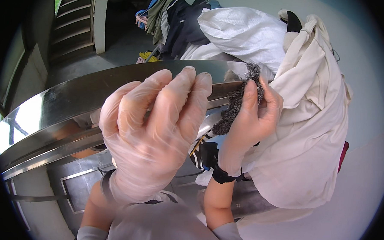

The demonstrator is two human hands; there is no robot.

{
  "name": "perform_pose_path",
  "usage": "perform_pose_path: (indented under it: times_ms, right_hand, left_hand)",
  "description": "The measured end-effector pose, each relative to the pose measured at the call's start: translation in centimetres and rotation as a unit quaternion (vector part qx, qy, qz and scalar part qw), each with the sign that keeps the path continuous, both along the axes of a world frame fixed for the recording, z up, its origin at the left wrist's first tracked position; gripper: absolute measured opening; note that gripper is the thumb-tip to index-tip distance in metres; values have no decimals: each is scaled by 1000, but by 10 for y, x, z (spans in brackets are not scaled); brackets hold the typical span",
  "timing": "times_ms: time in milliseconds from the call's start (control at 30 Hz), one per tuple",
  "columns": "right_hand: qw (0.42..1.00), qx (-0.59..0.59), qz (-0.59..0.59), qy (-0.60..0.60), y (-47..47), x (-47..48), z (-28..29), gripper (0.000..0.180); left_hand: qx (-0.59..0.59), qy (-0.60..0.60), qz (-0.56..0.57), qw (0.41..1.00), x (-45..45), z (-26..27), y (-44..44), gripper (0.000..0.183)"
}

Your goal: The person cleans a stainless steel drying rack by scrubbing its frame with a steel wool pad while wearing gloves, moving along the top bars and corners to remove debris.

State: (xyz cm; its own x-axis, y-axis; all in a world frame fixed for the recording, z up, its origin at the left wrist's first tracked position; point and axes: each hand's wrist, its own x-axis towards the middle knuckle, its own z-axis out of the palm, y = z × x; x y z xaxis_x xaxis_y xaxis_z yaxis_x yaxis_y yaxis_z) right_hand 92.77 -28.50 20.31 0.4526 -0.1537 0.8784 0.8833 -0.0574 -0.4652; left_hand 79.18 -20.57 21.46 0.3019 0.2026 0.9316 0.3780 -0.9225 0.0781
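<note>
Both hands wear thin translucent plastic gloves. My right hand [254, 119] grips a clump of dark steel wool [234, 112] between thumb and fingers, at the right end of a long polished metal surface [84, 86]. Part of the wool hangs down beside the palm. My left hand [153, 128] is raised in front of the metal edge, back towards the camera, its fingers bent and their tips pointing up. Nothing shows in it, but its palm is hidden. A black strap with a dark device [223, 173] circles the right wrist.
Off-white cloth [301, 124] drapes in a large heap on the right. Behind the metal surface lie a white woven sack [244, 32] and hanging dark clothes [180, 23]. A staircase [74, 21] stands at the back left. Below left is a metal-framed panel [86, 186].
</note>
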Motion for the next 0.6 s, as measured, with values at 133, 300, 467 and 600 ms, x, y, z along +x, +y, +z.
perform_pose_path:
  times_ms: [133, 300, 467, 600]
  right_hand:
    - [998, -13, 37, -42, 4, -15, 0, 25]
    - [996, -38, 23, -74, 9, -16, 0, 27]
    - [999, 7, 44, -3, 0, -10, 4, 23]
    - [996, -39, 19, -74, 7, -20, 0, 28]
  left_hand:
    - [7, -7, 5, 1000, 5, 0, -4, 40]
    - [-9, -30, -9, 999, 1, 2, 1, 38]
    - [4, -18, 4, 1000, 4, 2, -5, 36]
    - [-2, -20, -15, 1000, 3, 2, -1, 37]
